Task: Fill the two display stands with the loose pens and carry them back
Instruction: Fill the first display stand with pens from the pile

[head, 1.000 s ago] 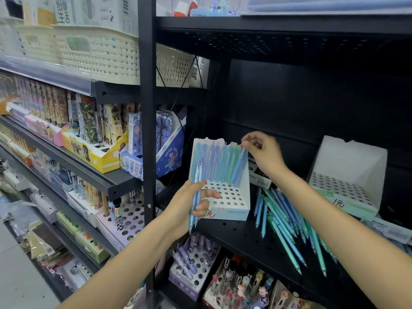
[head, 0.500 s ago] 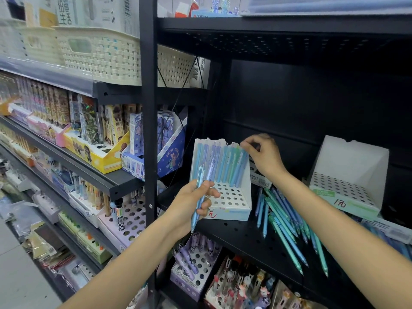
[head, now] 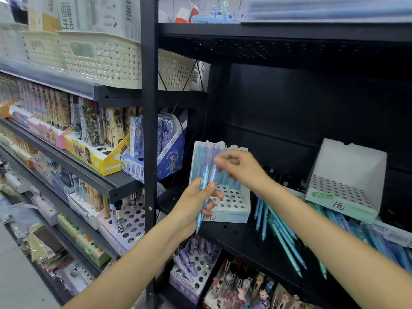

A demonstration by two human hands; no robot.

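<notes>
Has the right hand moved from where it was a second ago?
Yes. The right hand has come left, off the pen stand's right corner, to the pens held in the left hand.

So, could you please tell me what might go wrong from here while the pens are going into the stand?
1. The left hand grips several pens loosely; as the right hand pinches one free, others might slip.
2. The loose pens lie near the shelf edge, under the right forearm, which could sweep them off.
3. The left stand could tip if pushed.

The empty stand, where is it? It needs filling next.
In the head view, the empty stand sits on the black shelf at right, behind the loose pens.
</notes>
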